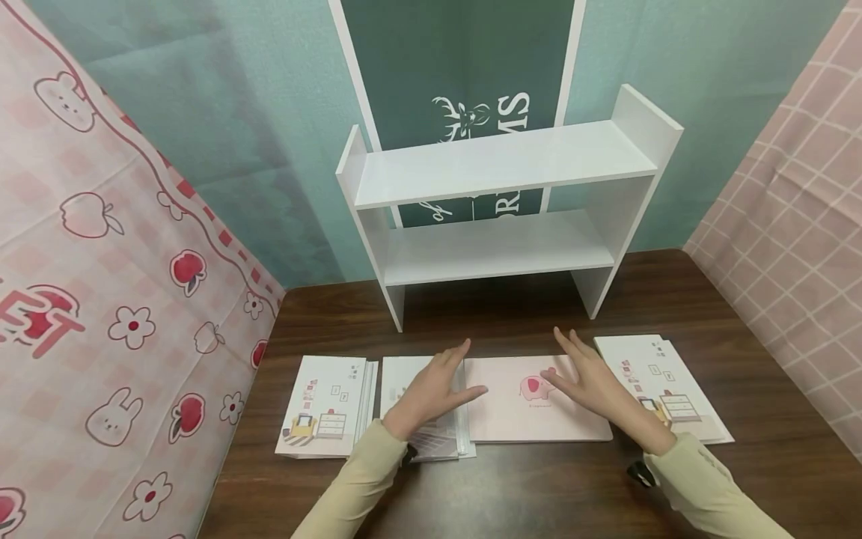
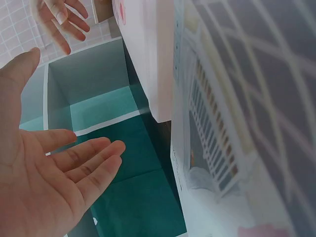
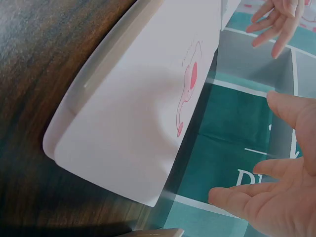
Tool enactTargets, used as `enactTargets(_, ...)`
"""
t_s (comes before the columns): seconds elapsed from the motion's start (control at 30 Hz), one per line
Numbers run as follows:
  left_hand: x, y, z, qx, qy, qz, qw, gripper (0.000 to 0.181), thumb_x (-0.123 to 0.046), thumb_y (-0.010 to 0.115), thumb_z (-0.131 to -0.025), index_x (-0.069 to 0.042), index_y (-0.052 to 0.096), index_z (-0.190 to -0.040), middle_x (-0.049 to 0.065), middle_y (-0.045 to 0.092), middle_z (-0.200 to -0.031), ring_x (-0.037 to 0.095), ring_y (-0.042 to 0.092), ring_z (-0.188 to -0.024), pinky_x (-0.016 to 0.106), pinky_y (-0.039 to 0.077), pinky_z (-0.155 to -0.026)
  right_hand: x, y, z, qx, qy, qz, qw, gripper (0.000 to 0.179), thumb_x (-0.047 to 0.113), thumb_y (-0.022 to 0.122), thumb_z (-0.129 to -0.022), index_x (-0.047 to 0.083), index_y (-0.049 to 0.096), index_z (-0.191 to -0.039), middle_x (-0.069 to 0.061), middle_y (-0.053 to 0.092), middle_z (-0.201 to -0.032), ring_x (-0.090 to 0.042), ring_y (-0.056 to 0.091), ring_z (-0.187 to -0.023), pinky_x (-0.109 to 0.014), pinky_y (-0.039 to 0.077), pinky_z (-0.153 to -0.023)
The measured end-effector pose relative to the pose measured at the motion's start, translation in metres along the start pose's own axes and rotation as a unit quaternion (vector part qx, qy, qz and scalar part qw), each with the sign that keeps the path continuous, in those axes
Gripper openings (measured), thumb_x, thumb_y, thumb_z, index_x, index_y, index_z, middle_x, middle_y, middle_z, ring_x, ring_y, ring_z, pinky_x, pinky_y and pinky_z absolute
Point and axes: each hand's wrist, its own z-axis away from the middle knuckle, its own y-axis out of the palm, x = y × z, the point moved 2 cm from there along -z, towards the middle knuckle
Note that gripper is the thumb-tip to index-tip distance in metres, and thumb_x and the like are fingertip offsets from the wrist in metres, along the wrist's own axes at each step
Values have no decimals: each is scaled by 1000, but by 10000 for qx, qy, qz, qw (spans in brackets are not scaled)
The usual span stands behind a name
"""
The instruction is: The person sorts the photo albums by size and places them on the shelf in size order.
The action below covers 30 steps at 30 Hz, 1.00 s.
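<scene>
My left hand [image 1: 429,392] is held over the second stack of books from the left [image 1: 434,443], its fingers extended and thumb spread towards the middle. Nothing is in its grasp. My right hand [image 1: 592,382] hovers at the right part of a pale pink book [image 1: 501,408] with a pink elephant on the cover, fingers spread and holding nothing. In the right wrist view this book [image 3: 118,118] shows rounded corners and lies flat on the wooden table. The two palms partly face each other, with the pink book between them.
White covers with a drawn yellow armchair and drawers top the far left stack [image 1: 319,400] and the far right stack [image 1: 667,389]. Behind them stands a white two-tier shelf [image 1: 498,251] on the brown table [image 1: 512,486]. Patterned cloth [image 1: 135,262] hangs at the left.
</scene>
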Motion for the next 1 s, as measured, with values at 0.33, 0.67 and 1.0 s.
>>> enactTargets(0.33,3,5,4,161,-217,50,9996,87,-70,45,-82,-15,27,-147,8,44,-141,24,43,-128,38,39,-103,-2,1,4,330,216,25,9992,83,38,69,-81,-3,30,-142,-41,30,-136,-56,38,-119,-64,37,-91)
enactTargets(0.67,4,8,6,207,-207,-58,9996,82,-68,43,-84,-5,44,-137,15,50,-135,29,46,-125,41,40,-101,-5,5,9,531,288,139,9981,81,38,68,-82,-7,33,-139,-42,35,-131,-56,37,-119,-65,36,-91)
enactTargets(1.0,3,9,8,591,-290,-123,9978,80,-67,40,-86,-3,49,-133,14,57,-128,26,50,-122,37,40,-102,-11,9,15,716,353,290,9964,80,39,67,-82,-9,34,-138,-38,41,-129,-55,39,-118,-61,40,-90)
